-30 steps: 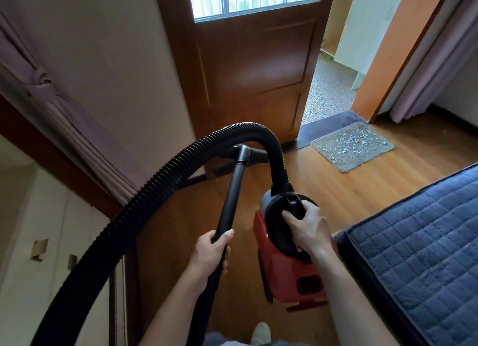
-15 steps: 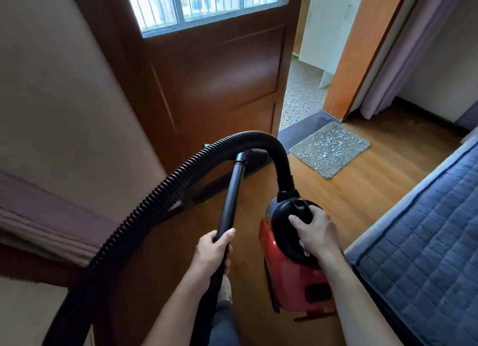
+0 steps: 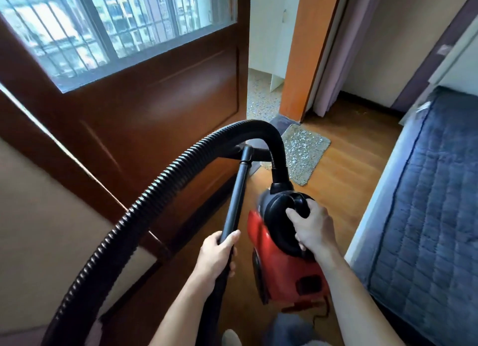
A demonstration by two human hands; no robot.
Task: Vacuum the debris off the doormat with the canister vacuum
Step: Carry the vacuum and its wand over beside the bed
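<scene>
A brown door stood at left, a blue bed at right. The hose arched from the red vacuum, whose top handle the right hand gripped. The mat lay ahead by the doorway, strewn with debris. The left hand clasped the wand

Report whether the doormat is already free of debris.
No, pale flecks of debris lie scattered over most of the doormat.
</scene>
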